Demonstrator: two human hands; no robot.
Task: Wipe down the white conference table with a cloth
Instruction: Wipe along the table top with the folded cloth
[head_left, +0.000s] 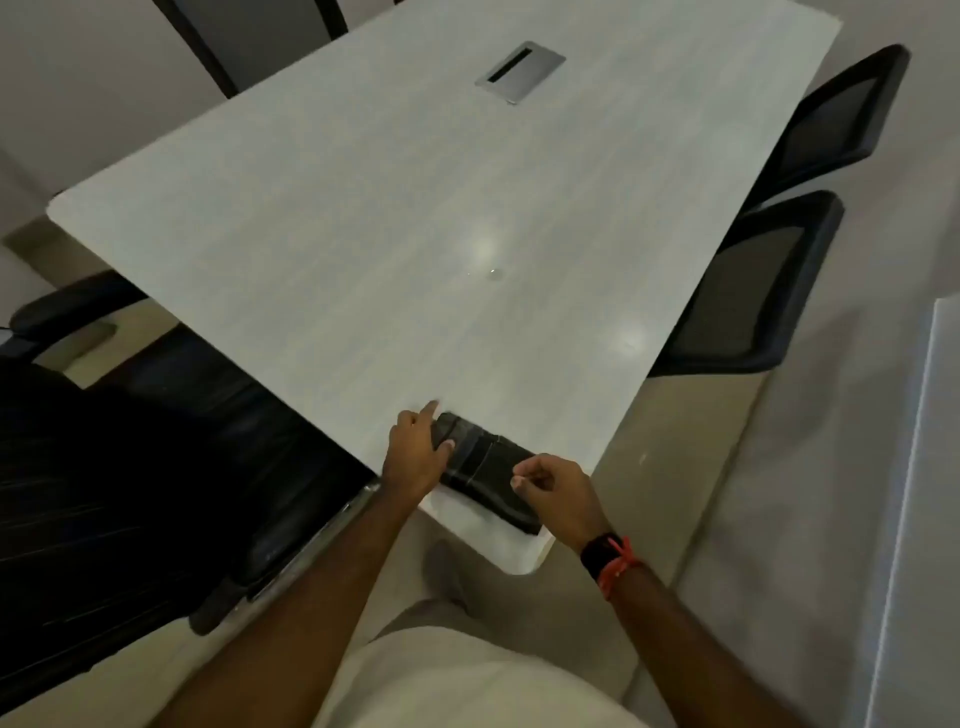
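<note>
A dark folded cloth with pale stripes lies flat on the near corner of the white conference table. My left hand rests on the cloth's left end, thumb on top and forefinger stretched out on the table. My right hand pinches the cloth's right edge between thumb and fingertips. A black watch and a red thread sit on my right wrist.
A grey metal cable hatch is set into the far part of the tabletop. Black chairs stand around: one large chair at the near left, two mesh chairs along the right side. A pale panel edge rises at the right.
</note>
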